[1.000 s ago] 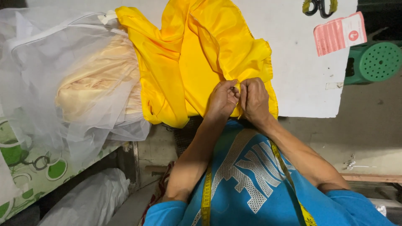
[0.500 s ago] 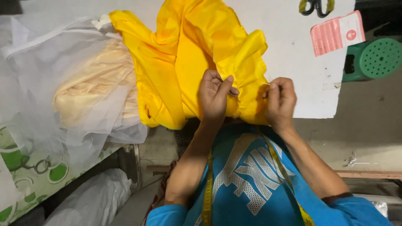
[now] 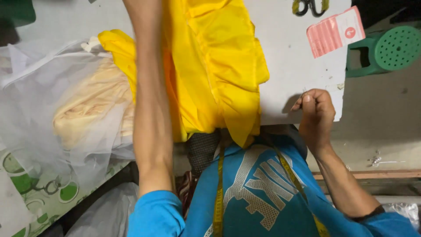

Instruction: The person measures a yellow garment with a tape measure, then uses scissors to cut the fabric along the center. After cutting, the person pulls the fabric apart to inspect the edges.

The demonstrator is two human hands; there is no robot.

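Your right hand (image 3: 316,113) pinches something too small to tell at the worktop's (image 3: 289,66) near edge. Your left arm crosses the yellow garment (image 3: 219,66), its fingers out of view. Judged mid-stitch; next, draw taut.

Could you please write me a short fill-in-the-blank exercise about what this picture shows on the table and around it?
1. The cloth spread on the white table is ____ in colour.
2. The pinched right hand is at the table's ____ edge.
3. The stool beside the table is ____.
4. The tape measure hangs around the person's ____.

Missing words: yellow; near; green; neck
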